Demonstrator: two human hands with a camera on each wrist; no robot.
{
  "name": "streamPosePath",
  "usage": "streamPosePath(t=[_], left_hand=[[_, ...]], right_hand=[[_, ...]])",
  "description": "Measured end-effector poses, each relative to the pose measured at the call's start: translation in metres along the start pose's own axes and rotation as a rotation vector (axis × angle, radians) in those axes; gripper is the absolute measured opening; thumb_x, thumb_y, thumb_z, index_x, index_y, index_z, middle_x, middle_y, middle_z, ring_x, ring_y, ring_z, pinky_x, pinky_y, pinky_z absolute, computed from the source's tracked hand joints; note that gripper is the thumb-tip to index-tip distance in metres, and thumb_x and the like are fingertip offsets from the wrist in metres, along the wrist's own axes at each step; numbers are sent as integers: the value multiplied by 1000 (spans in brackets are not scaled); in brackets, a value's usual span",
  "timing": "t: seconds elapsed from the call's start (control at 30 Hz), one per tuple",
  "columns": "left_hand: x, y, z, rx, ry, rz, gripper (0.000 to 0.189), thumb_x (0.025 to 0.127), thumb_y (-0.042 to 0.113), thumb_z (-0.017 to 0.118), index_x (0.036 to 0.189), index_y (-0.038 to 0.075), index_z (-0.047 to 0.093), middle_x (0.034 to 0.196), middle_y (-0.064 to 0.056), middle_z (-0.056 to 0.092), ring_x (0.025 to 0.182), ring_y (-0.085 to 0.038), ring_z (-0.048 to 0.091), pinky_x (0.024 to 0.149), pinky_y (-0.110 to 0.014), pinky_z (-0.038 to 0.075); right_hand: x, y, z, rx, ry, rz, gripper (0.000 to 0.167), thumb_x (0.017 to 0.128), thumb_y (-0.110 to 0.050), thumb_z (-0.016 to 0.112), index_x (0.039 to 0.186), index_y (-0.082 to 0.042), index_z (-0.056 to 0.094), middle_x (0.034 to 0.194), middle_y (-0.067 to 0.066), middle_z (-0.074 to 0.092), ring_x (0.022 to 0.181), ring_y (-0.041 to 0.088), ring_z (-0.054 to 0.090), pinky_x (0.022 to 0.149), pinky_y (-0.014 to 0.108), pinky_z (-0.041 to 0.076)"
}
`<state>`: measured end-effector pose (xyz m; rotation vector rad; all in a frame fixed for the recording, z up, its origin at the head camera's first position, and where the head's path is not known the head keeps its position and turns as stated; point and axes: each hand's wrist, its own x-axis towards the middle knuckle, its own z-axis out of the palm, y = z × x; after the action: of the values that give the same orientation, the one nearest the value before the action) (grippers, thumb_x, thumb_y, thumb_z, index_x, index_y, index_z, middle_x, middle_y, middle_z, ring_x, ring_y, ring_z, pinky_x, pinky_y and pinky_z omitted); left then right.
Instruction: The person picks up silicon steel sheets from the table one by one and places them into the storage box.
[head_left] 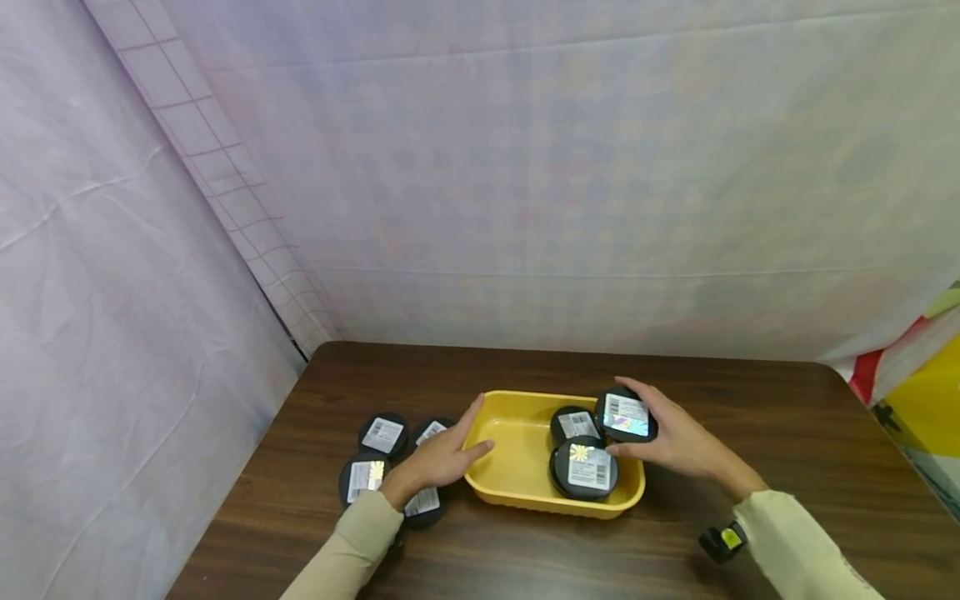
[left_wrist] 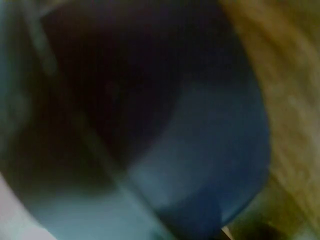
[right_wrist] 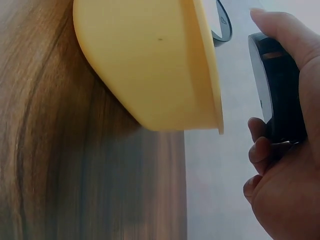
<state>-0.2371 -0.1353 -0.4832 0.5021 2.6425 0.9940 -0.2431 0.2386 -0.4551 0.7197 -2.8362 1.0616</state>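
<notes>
My right hand grips a round black container with a white barcode label above the right end of a yellow plastic basket. In the right wrist view the thumb and curled fingers hold this black container by its side, just off the basket's wall. More labelled round containers sit inside the basket's right half. At the basket's left rim, my left hand lies with fingers extended and its thumb over the inside. A large, blurred dark shape fills most of the left wrist view.
Several similar black containers cluster on the brown wooden table left of the basket, some partly behind the left forearm. A small black device with a yellow patch is by the right wrist. White cloth hangs behind the table.
</notes>
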Motion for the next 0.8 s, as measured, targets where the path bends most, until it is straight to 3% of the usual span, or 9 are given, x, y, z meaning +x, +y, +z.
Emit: streamPosePath(t=[0.47, 0.8], left_hand=[[0, -1, 1, -6, 1, -8, 74, 102, 52, 46, 160, 35, 2, 156, -14, 37, 127, -32, 53, 105, -54, 40], [-1, 1, 2, 1, -4, -7, 75, 102, 52, 46, 161, 32, 3, 157, -13, 36, 128, -33, 52, 105, -54, 39]], right_hand=[[9, -6, 13, -14, -18, -4, 103, 73, -51, 85, 153, -14, 31, 143, 19, 47, 116, 35, 53, 94, 62, 41], [12, -11, 20, -24, -33, 24, 101, 75, -54, 82, 153, -15, 32, 146, 19, 46, 123, 37, 50, 100, 67, 28]])
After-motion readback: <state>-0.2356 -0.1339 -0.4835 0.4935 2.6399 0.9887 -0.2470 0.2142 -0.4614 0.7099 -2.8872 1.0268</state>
